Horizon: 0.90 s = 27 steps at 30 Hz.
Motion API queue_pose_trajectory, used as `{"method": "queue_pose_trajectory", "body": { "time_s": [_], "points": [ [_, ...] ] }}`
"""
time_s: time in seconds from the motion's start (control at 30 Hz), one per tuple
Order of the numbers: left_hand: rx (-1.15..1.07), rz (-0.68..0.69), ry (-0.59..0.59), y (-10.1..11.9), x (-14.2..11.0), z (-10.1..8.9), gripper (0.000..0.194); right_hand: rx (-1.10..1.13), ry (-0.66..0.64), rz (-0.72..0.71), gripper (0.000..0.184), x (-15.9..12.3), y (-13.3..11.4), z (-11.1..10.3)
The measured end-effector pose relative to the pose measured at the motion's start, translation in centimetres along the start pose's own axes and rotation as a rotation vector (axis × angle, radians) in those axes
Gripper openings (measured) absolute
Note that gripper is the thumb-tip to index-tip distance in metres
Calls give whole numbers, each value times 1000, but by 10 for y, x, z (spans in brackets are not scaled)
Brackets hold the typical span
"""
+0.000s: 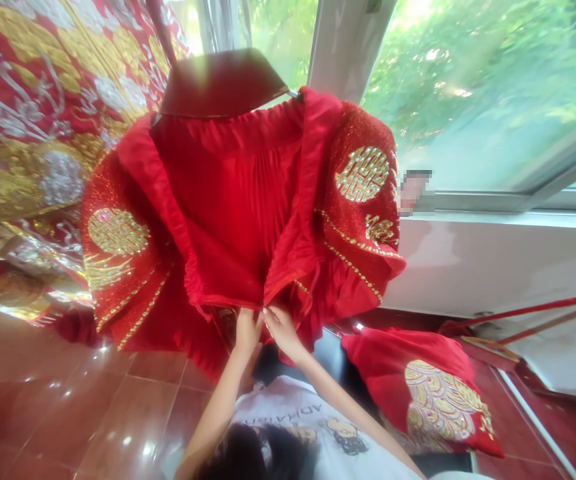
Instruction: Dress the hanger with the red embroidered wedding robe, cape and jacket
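Note:
A red embroidered garment (253, 180) hangs in front of me on a wide red hanger (225, 83), its front spread apart so the pleated inside shows. Gold round motifs and beaded lines mark both shoulders. At the lower middle, where the two front edges come together, my left hand (249, 328) pinches the left edge. Close beside it, nearly touching, my right hand (282, 330) has its fingertips closed on the other edge. Whatever small fastening may lie between the fingertips is too small to make out.
Gold-and-silver embroidered red fabric (53, 100) fills the left side. To the right, a red cloth with a gold wave pattern (441, 393) is draped low, near red poles (523, 313) by the wall. A window (483, 100) stands behind, above a tiled floor (103, 427).

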<state>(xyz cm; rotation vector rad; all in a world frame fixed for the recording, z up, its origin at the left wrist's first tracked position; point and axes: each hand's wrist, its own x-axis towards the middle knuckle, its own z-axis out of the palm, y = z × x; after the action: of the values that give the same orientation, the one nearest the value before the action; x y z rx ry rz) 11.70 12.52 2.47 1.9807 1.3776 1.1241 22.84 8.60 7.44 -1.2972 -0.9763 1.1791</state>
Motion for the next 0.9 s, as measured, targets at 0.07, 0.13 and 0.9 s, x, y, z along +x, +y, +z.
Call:
{"method": "queue_pose_trajectory", "body": {
  "time_s": [0.07,0.13,0.9],
  "points": [
    [5,-17,23,0,-4,2,13,47,19,33,36,-4,-5,3],
    [6,-24,41,-1,-7,3,11,94,42,66,36,-7,-10,8],
    [83,-111,138,15,-23,4,18,234,-27,140,41,-22,-39,30]
  ]
}}
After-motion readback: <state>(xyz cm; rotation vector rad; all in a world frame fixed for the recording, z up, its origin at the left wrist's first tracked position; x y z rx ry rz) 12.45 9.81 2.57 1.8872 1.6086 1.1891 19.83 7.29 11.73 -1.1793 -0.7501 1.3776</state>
